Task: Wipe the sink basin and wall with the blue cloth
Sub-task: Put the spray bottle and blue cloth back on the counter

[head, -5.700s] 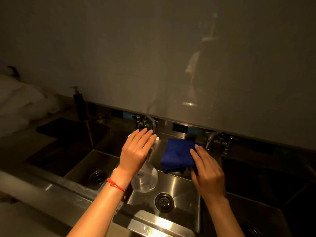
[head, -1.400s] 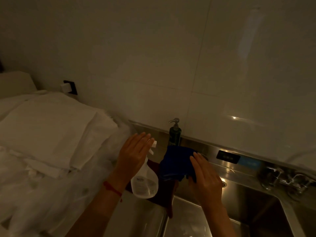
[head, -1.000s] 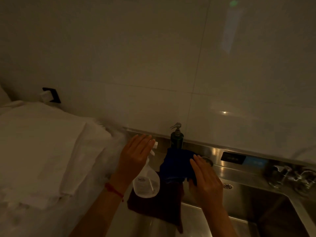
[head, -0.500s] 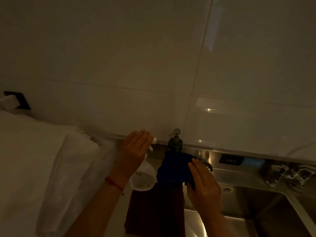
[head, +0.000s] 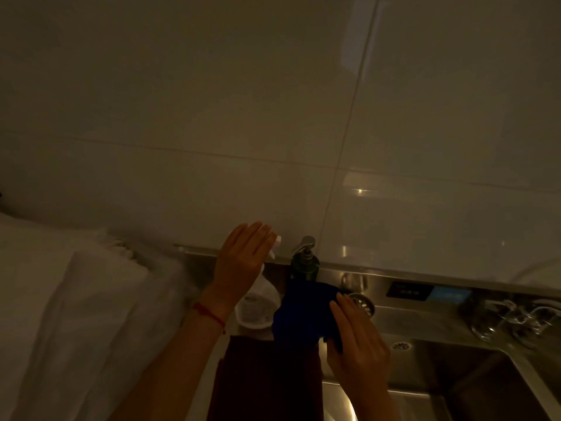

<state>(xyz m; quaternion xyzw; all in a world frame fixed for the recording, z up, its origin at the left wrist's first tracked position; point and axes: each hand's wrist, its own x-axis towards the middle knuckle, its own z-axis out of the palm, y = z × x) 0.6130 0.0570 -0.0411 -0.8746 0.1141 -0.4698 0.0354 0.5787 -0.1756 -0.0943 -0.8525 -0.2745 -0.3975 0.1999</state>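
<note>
My right hand point(head: 358, 344) grips the folded blue cloth point(head: 303, 314) and holds it up above the left end of the steel sink basin point(head: 473, 387). My left hand point(head: 243, 265), with a red thread at the wrist, holds a clear spray bottle point(head: 258, 305) by its trigger head, its white nozzle pointing at the pale tiled wall point(head: 273, 117). Both hands are just in front of the wall's lower edge. The light is dim.
A dark pump bottle point(head: 305, 262) stands on the sink's back ledge between my hands. A dark red cloth point(head: 267, 381) hangs over the sink's left rim. White bagged linen point(head: 76, 314) fills the left side. Taps point(head: 516, 317) sit at the right; a round strainer point(head: 362, 303) lies on the ledge.
My view has swung left from the middle basins to the sink's left end, then tilted up the wall. Both hands kept their hold on the bottle and cloth.
</note>
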